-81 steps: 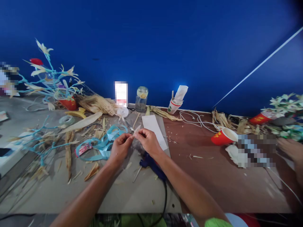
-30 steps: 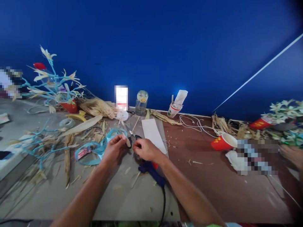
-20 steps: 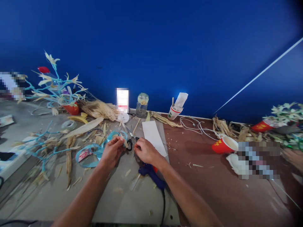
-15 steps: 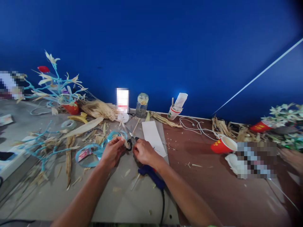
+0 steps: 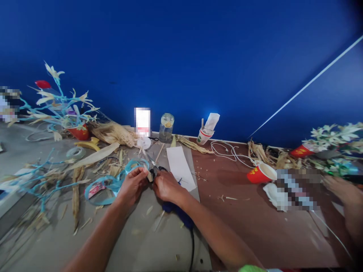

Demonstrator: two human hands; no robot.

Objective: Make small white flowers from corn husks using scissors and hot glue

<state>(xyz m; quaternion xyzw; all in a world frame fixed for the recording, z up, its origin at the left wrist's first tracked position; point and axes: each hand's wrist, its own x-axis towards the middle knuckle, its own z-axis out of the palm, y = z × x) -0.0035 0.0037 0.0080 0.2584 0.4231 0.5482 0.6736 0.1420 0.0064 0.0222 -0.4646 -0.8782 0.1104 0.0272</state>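
Note:
My left hand (image 5: pixel 134 186) is closed, with thumb and fingertips pinching a small pale piece of dried husk (image 5: pixel 149 176). Close on its right, my right hand (image 5: pixel 168 187) has its fingers curled together near that piece; whatever they grip is hidden. Just beyond both hands lie scissors (image 5: pixel 153 162) with black handles, partly covered by my fingers. A dark blue glue gun (image 5: pixel 184 218) rests on the table beneath my right wrist. Light blue ribbon (image 5: pixel 105 201) lies in loops left of my left hand.
Blue-wrapped branches (image 5: pixel 42 189) and a red cup (image 5: pixel 79 133) of husk flowers stand left. White paper (image 5: pixel 181 166), a glass jar (image 5: pixel 166 130) and a paper cup (image 5: pixel 204 136) are behind. At right are another red cup (image 5: pixel 255 175) and another person's hand (image 5: pixel 338 189).
The view has shifted slightly, moving the scene left. My right hand has come closer to my left hand and covers more of the glue gun. The left hand keeps its pinch.

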